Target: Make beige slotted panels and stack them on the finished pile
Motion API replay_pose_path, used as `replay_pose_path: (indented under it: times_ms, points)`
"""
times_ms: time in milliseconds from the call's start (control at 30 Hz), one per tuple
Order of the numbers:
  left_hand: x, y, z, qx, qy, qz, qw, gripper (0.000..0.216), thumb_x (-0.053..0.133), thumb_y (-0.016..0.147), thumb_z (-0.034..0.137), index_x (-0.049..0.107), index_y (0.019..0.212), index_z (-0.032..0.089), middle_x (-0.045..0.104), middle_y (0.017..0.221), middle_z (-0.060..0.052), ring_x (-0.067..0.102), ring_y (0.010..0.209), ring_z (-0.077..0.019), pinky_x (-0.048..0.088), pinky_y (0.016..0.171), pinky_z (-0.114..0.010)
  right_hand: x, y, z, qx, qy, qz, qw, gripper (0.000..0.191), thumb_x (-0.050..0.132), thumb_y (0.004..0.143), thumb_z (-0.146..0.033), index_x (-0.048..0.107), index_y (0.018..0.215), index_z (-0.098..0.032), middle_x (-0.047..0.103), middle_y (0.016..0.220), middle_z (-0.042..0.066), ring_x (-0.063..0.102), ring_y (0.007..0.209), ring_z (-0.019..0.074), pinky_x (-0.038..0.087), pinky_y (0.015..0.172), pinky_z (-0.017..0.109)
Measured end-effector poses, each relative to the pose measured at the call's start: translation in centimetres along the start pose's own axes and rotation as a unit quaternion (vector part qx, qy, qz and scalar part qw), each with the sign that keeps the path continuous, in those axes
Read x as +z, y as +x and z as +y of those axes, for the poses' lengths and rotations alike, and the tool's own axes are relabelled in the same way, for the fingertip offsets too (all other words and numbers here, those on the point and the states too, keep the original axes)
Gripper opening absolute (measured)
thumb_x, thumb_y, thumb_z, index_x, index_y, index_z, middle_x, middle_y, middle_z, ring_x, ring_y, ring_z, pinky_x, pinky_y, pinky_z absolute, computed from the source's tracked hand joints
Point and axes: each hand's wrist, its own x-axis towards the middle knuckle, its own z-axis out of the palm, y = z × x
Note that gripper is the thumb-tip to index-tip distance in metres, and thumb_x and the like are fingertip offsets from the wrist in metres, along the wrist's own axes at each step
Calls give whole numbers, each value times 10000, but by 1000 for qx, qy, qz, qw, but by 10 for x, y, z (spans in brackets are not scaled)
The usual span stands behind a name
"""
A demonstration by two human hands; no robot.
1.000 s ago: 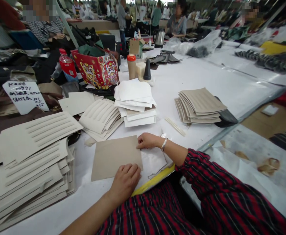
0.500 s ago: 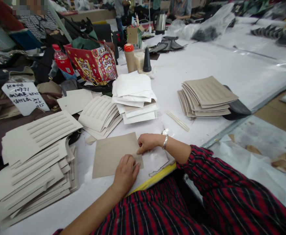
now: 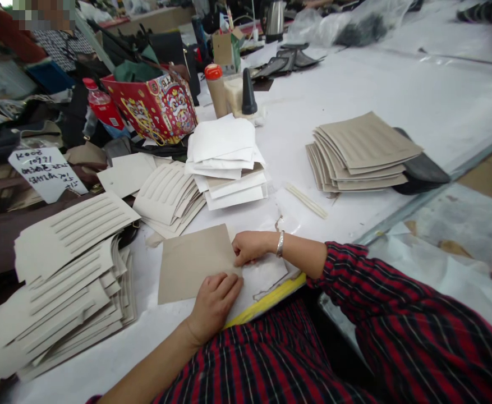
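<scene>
A flat tan rectangular piece (image 3: 191, 262) lies on the white table (image 3: 355, 84) right in front of me. My left hand (image 3: 213, 303) rests on its lower right corner, fingers curled and pressing down. My right hand (image 3: 249, 247) pinches the piece's right edge, fingers closed on it. A silver bracelet (image 3: 280, 244) sits on my right wrist. Under the piece's right side lies a white sheet (image 3: 266, 278) over a yellow strip (image 3: 271, 300) at the table edge.
Slotted cream pieces are stacked at the left (image 3: 69, 269) and centre (image 3: 170, 196). White sheets (image 3: 224, 163) pile behind, tan pieces (image 3: 361, 148) at the right. Thin sticks (image 3: 307, 201), a red patterned bag (image 3: 157, 109), bottles (image 3: 217, 90) and a handwritten label (image 3: 46, 171) stand further back. Another person sits at far left.
My left hand has slid up onto the piece's lower right corner, and my right hand has moved slightly down its right edge. The camera has tilted downward.
</scene>
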Motion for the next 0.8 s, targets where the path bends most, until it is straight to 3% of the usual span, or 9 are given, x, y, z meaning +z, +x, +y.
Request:
replay_pose_path:
  times_ms: [133, 233, 333, 500, 600, 800]
  points:
    - [-4, 4, 1, 7, 9, -20, 1000, 302, 372, 866, 139, 529, 1124, 147, 585, 1085, -99, 478, 915, -227, 400, 731, -369, -3, 0, 1, -6, -20, -8, 1000, 164, 561, 630, -258, 619, 647, -105, 565, 505, -3, 505, 457, 94, 347, 472, 194]
    - [-5, 7, 1, -1, 2, -32, 1000, 304, 369, 863, 139, 539, 1115, 160, 589, 1072, -99, 483, 905, -219, 406, 746, -372, -11, 5, 7, -35, -65, 46, 996, 205, 562, 614, -270, 646, 718, -115, 617, 578, 13, 516, 516, 104, 341, 498, 200]
    - [-4, 10, 1, -49, -30, -29, 998, 274, 393, 847, 142, 570, 1052, 189, 591, 1023, -85, 492, 881, -199, 423, 757, -355, -21, 12, 15, -47, -103, 103, 988, 231, 557, 605, -278, 658, 747, -126, 645, 651, 22, 518, 566, 110, 330, 511, 202]
    - [3, 15, 1, -137, -56, -2, 989, 213, 402, 832, 140, 564, 966, 175, 522, 1146, -97, 498, 910, -194, 440, 797, -364, -26, 19, 18, -29, -118, 79, 989, 249, 524, 600, -254, 670, 751, -120, 645, 629, 26, 511, 536, 109, 330, 497, 204]
    - [3, 17, 0, -117, -28, -20, 993, 238, 387, 843, 138, 519, 1041, 145, 500, 1206, -117, 506, 904, -198, 445, 807, -375, -24, 19, 13, -20, -121, 68, 990, 252, 515, 593, -248, 670, 737, -114, 638, 595, 31, 510, 506, 112, 328, 472, 205]
    - [-9, 25, 3, -68, 48, -117, 990, 277, 364, 826, 77, 520, 1047, 135, 492, 1229, -134, 510, 828, -196, 453, 766, -361, -29, 17, 3, -13, -144, 54, 988, 222, 527, 582, -232, 664, 710, -113, 632, 585, 38, 509, 499, 114, 330, 463, 203]
